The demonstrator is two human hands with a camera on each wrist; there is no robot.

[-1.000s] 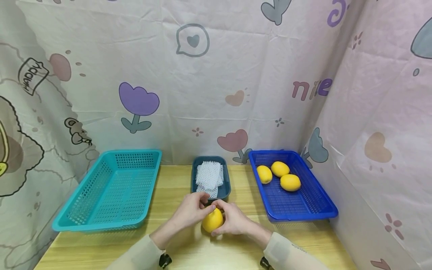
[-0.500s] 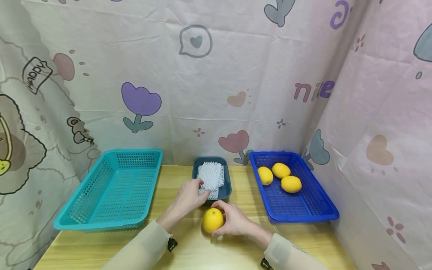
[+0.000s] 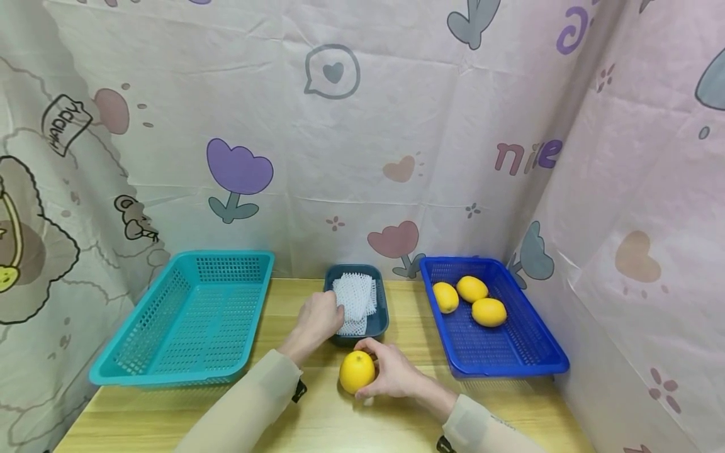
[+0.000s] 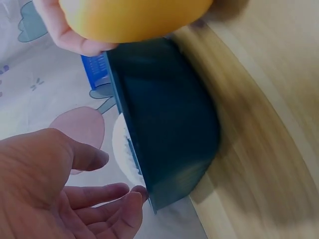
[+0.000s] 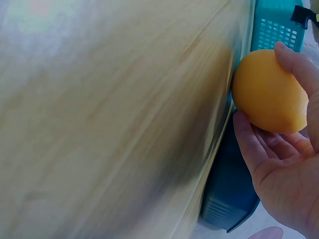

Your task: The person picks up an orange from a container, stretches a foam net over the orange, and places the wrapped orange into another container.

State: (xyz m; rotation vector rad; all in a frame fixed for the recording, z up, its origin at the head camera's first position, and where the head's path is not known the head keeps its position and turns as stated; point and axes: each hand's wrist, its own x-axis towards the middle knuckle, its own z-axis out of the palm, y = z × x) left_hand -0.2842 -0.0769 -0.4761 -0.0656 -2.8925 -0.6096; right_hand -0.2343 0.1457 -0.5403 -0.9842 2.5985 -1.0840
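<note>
A yellow lemon (image 3: pixel 357 372) stands on the wooden table, with its stem end up in the head view. My right hand (image 3: pixel 391 374) holds it from the right, thumb at the near side and fingers around the far side. My left hand (image 3: pixel 317 319) is at the left rim of a small dark teal tray (image 3: pixel 377 324). White foam fruit nets (image 3: pixel 352 296) lie piled in that tray. In the left wrist view, the left hand (image 4: pixel 65 189) has its thumb apart from its loosely bent fingers, whose tips are right at the tray's rim; nothing shows between them.
A turquoise slotted basket (image 3: pixel 221 318) stands on the left of the table (image 3: pixel 317 421). On the right, a blue basket (image 3: pixel 481 349) holds several lemons (image 3: pixel 489 312). A patterned curtain (image 3: pixel 317 157) rises behind the table and along both sides.
My left hand has left the lemon and moved up and left to the small tray's left rim. The right hand keeps holding the lemon in place. The head view has shifted slightly.
</note>
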